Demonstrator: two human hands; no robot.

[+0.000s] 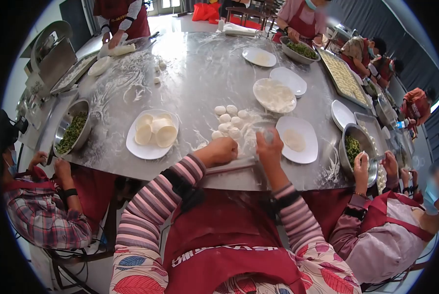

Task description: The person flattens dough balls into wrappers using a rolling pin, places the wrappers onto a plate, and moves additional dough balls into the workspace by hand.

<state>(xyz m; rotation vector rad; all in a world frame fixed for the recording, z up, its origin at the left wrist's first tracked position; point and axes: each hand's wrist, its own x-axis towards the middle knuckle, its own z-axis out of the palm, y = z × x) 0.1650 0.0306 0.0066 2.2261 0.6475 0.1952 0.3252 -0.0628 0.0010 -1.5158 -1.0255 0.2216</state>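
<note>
Left hand (223,151) and right hand (270,145) are working close together at the near edge of the counter (195,88), with a narrow gap showing between them. The left one is keeping its fingers curled inward, palm side hidden, so I cannot tell whether it is clamping anything; the right one is blurring at the fingertips, and I cannot tell its grip either. Just below them, on the wearer's side, a reddish rod (232,167) (probably a rolling pin) is lying with its long axis running left to right, its ends close to the two wrists. Small dough balls (224,118) are sitting in a floury cluster straight ahead of the left hand, which is the nearer of the two; they are lying ahead and to the left of the right hand. Farther left, a white plate (132,142) is holding flat dough rounds (166,135). Just right of the right hand, another plate (310,133) is carrying a pale, floury round (294,140). Beyond that, a white bowl (287,110) is holding flour (274,93), and a co-worker's hands (361,171) are working at the far right.
</note>
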